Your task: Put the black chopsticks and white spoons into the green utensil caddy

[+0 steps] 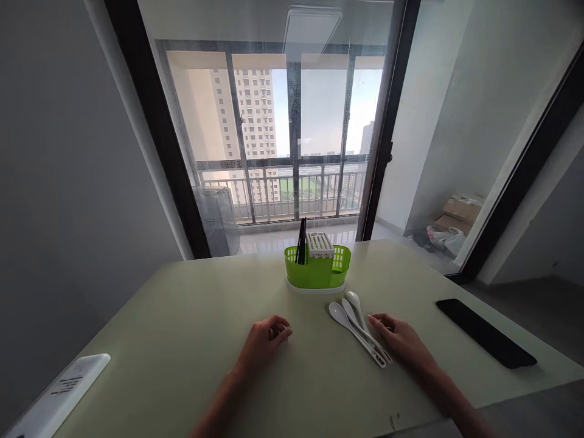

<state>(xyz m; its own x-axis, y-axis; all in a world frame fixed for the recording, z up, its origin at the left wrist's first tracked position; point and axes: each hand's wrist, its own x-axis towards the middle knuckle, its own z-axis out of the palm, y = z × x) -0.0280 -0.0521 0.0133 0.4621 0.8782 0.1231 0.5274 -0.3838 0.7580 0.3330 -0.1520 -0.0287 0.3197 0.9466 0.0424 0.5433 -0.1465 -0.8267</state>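
Note:
My left hand [269, 334] rests on the pale green table [201, 328] with its fingers loosely curled and nothing visible in them. To the right, my right hand [399, 337] lies with curled fingers close beside the spoons, holding none of them. Three white long-handled spoons lie bunched together: a left spoon [339, 314], a middle spoon [350, 310] and a right spoon [353, 298]. Their bowls point away from me, and their handles overlap toward my right hand. Behind them stands a green utensil caddy [314, 274] with black chopsticks [302, 240] upright in its left compartment.
A white slotted piece [320, 244] sits on top of the caddy. At the table's right lies a long black object [486, 331]; at its left edge, a white rectangular object with print [68, 386]. Beyond the table are a dark-framed glass door and balcony windows.

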